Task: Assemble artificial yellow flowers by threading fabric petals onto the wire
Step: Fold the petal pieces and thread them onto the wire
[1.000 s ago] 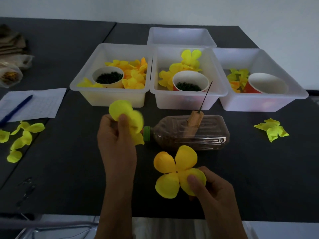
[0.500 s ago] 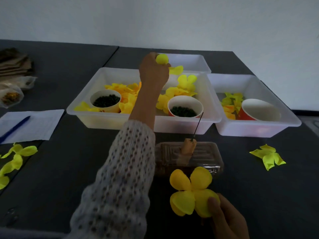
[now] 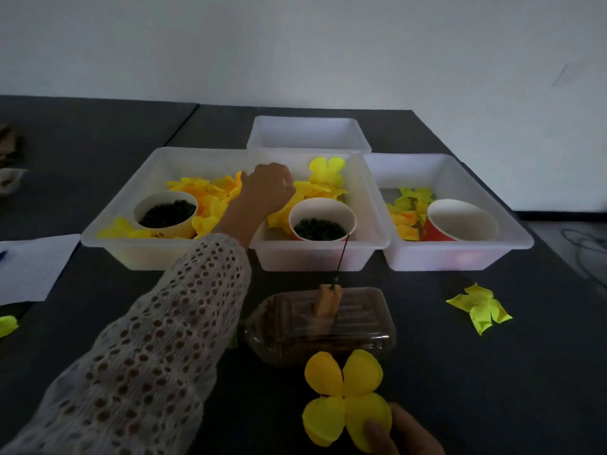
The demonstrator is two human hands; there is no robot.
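Observation:
My right hand (image 3: pixel 405 435) pinches a four-petal yellow fabric flower (image 3: pixel 345 399) by its lower right petal, near the table's front edge. Just beyond it a thin dark wire (image 3: pixel 342 257) stands upright in a cork (image 3: pixel 326 300) on a brown plastic bottle (image 3: pixel 361 326) lying on its side. My left hand (image 3: pixel 266 188) reaches into the middle white bin (image 3: pixel 315 257), fingers bent down onto the pile of yellow petals (image 3: pixel 315 188). Whether it grips one is hidden.
Left bin (image 3: pixel 131 251) holds orange-yellow petals and a cup of dark rings (image 3: pixel 164 211). A red cup (image 3: pixel 322 221) sits in the middle bin, another (image 3: pixel 460 224) in the right bin (image 3: pixel 460 261). A far bin (image 3: pixel 308 126) stands behind. Loose green-yellow petals (image 3: pixel 479 308) lie right, paper (image 3: pixel 29 267) left.
My left hand carried a yellow flower up over the far bin, then came back down into the middle bin without it. The right hand kept its flower, which sits lower in view.

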